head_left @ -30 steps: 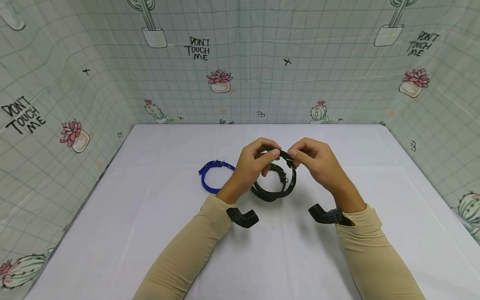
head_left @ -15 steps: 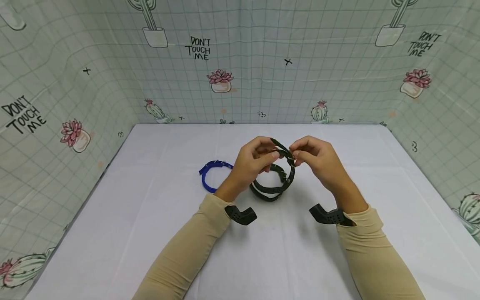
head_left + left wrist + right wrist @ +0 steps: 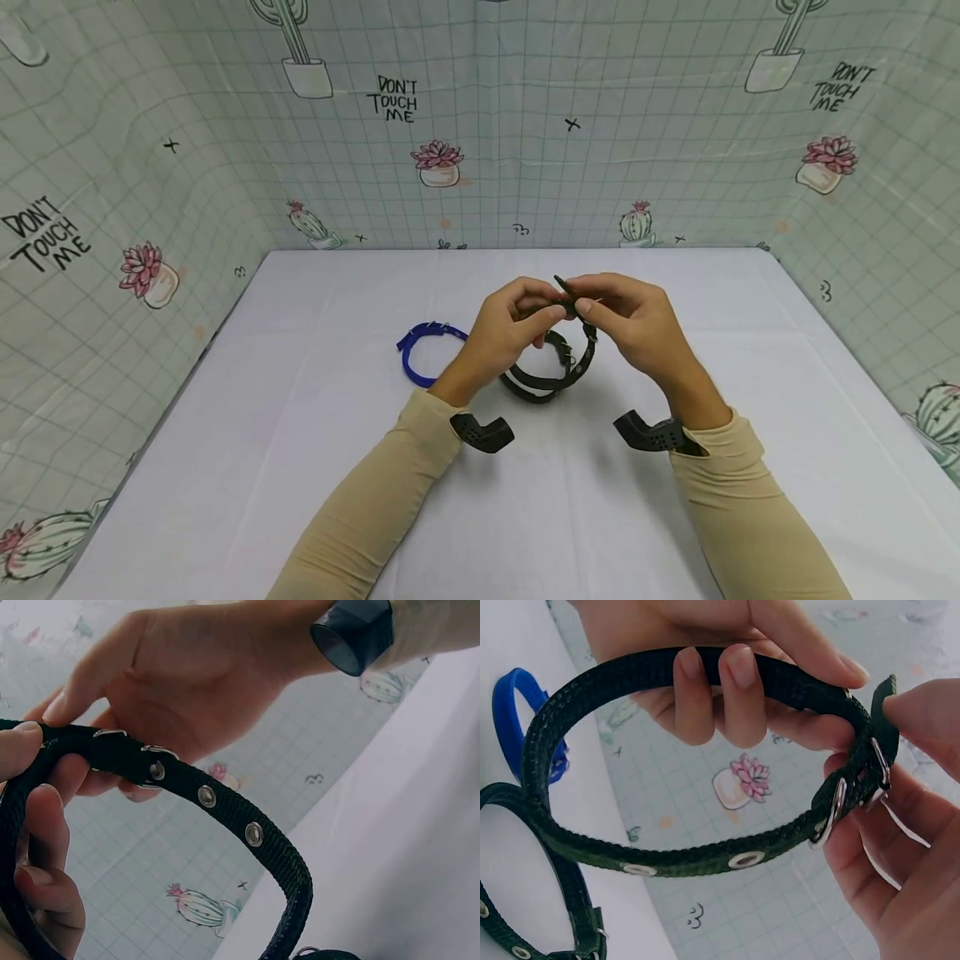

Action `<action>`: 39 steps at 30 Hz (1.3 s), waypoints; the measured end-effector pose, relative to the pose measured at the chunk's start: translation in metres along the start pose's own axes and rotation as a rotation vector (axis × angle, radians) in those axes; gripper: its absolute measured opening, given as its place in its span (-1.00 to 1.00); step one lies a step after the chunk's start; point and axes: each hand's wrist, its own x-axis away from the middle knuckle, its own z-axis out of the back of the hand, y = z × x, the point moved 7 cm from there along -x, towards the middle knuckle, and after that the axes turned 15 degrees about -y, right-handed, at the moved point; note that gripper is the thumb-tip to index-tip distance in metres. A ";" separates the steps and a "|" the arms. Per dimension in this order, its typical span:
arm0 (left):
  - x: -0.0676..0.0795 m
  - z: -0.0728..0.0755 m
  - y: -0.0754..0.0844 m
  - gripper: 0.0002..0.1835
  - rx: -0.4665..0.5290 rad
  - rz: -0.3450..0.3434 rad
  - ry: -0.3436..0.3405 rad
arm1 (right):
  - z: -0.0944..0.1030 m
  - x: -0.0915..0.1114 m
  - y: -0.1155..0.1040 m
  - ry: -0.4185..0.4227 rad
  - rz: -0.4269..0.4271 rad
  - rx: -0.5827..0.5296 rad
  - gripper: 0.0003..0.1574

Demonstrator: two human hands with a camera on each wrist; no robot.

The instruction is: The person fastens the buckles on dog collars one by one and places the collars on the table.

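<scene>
Both hands hold a dark green collar (image 3: 690,859) with metal eyelets, raised above the table as a loop. My left hand (image 3: 506,329) grips its band, thumb on one side and fingers curled round the other. My right hand (image 3: 641,325) pinches the strap beside the metal buckle (image 3: 881,761), and the pointed strap end (image 3: 889,694) sticks up by its thumb. A metal ring (image 3: 829,814) hangs next to the buckle. The strap passes through the buckle in the right wrist view. Behind and below the held loop, a second dark green collar (image 3: 577,900) lies on the table.
A blue collar (image 3: 409,362) lies buckled in a loop left of the hands, partly hidden by the left wrist. White cloth covers the table (image 3: 315,400). A patterned curtain (image 3: 510,125) stands behind it and on both sides.
The strap end has come up from between the hands and stands free. My right hand has shifted slightly left, its thumb now on the strap near the left hand's fingertips.
</scene>
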 end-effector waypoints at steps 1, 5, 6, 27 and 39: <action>0.000 0.001 0.000 -0.76 0.004 0.000 0.007 | 0.000 0.000 0.000 0.002 0.014 0.005 -0.70; 0.001 0.002 -0.001 -0.75 0.025 -0.003 0.011 | -0.001 -0.001 -0.002 0.009 0.055 0.038 -0.74; 0.001 0.002 -0.001 -0.74 0.031 -0.003 0.007 | -0.001 -0.001 -0.003 0.011 0.063 0.044 -0.74; 0.002 0.004 0.000 -0.65 -0.039 0.022 0.045 | 0.005 0.003 -0.002 0.038 0.078 -0.131 -0.79; 0.003 0.003 0.002 -0.73 -0.040 -0.033 0.056 | 0.004 0.003 -0.001 0.003 0.058 -0.119 -0.73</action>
